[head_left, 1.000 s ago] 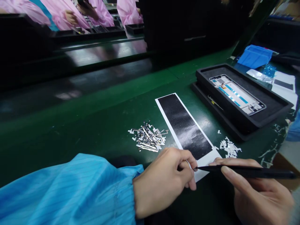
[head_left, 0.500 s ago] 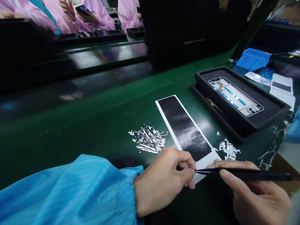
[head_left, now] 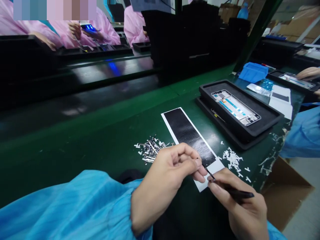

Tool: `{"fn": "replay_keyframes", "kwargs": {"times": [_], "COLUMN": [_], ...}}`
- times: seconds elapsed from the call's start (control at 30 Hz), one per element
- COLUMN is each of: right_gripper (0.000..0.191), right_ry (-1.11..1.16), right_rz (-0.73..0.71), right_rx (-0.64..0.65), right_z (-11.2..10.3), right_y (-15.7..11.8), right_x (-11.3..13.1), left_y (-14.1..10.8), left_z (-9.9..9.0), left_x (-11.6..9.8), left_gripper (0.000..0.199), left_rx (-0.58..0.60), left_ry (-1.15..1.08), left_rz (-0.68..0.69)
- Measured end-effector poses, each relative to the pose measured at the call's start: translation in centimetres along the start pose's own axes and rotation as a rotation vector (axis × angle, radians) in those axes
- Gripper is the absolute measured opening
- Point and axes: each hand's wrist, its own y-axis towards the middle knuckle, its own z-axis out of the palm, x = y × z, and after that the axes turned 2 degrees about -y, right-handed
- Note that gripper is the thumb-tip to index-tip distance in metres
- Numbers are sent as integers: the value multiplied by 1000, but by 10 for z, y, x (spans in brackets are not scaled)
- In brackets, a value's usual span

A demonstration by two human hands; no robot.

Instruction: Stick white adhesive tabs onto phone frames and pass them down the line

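My left hand [head_left: 170, 176] is pinched at the near end of a white sheet with a black ribbed strip [head_left: 190, 136], its fingertips on a thin dark strip [head_left: 208, 173] that runs toward my right hand. The pinch is closed. My right hand [head_left: 240, 196] holds black tweezers [head_left: 240, 193], and its thumb and finger meet at the strip's other end. Left of the sheet lies a pile of small metallic flex parts [head_left: 151, 148], partly behind my left hand. Small white pieces [head_left: 232, 158] are scattered right of the sheet.
Stacked black foam trays [head_left: 267, 123] at the right hold a phone frame [head_left: 236, 107]. Behind them are a blue bin [head_left: 253, 72] and white papers [head_left: 281, 100]. A blue sleeve [head_left: 303, 131] is at the right edge. People in pink sleeves [head_left: 107, 30] work across the table.
My right hand has turned the tweezers back into its palm and brought its fingertips to the thin strip. The view has shifted, showing a blue sleeve and a hand at the right.
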Motion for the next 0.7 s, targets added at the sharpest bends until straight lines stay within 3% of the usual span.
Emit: {"fn": "replay_keyframes", "kwargs": {"times": [0.1,0.17,0.23,0.33,0.4,0.53,0.7], "right_gripper": [13,14,15,15,16,17,20], "right_ry": [24,15,-2,-73,-137,-172,-140], "right_rz": [-7,-20,-33,-56,-68,-60,-6], "right_rx": [2,23,91,306,415,512,534], "right_z": [-2,-6,-10,-16,-18,-19,-19], "right_y": [-1,0,2,5,6,5,4], "right_x": [-3,-2,2,10,14,17,20], "left_y": [-4,-7,-11,-21,-27,-31,-26], "left_z": [-3,-5,-6,-5,-5,-5,-3], "left_x": [5,6,4,-3,-8,-10,1], "left_gripper": [6,5,5,9,12,2,18], "left_rx": [-2,-8,7,167,287,312,301], "left_ry": [64,284,596,1006,1174,1239,1163], "left_rz": [-8,19,148,360,400,442,451]}}
